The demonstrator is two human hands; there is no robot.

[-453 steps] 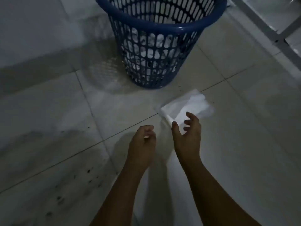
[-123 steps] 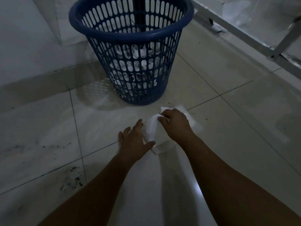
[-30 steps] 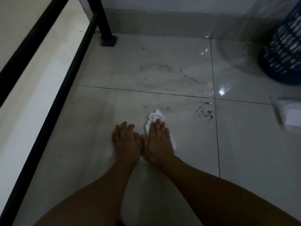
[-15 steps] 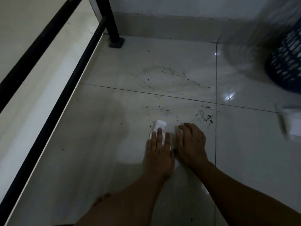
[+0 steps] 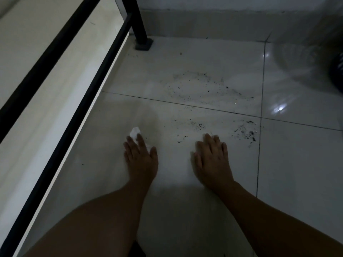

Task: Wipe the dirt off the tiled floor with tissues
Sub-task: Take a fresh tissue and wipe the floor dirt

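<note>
Head view shows the tissue [image 5: 135, 132] at centre left of the frame, pressed on the tiled floor [image 5: 297, 173] under the straight fingers of the left hand [image 5: 141, 158]. The right hand [image 5: 213, 158] lies flat with fingers slightly spread, and I see nothing in it. The dirt specks [image 5: 245, 133] lie at its upper right, so a quick stroke may scatter or smear them. The tissue is mostly hidden, the light is weak, and the dark basket [image 5: 338, 71] is cut off at the right edge.

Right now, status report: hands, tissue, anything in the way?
Left hand flat, pressing tissue to floor. Right hand flat beside it, no tissue visible. Dirt ahead unwiped. Nothing blocking.
</note>
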